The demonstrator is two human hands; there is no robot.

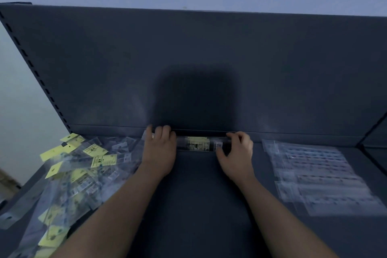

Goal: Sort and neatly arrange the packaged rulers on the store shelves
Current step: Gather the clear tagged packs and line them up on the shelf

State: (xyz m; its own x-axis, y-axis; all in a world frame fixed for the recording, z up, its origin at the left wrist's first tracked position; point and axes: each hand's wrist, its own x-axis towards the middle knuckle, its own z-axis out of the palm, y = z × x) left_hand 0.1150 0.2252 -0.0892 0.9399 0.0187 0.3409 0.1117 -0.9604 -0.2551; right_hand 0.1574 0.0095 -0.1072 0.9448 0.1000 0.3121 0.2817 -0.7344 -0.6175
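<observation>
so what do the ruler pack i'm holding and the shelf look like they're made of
The ruler pack in the middle: clear glossy plastic sleeve, see-through with a sheen, around a yellow insert that looks like paper or card. The shelf: probably painted sheet metal, matte dark blue-grey; the slotted upright suggests steel racking.

My left hand (160,148) covers one end of the packaged ruler (199,143), so I cannot tell whether it grips or only presses. My right hand (237,153) hides the other end. The label print is too blurred to read. The ruler pile (83,165) runs off the lower left edge.
</observation>
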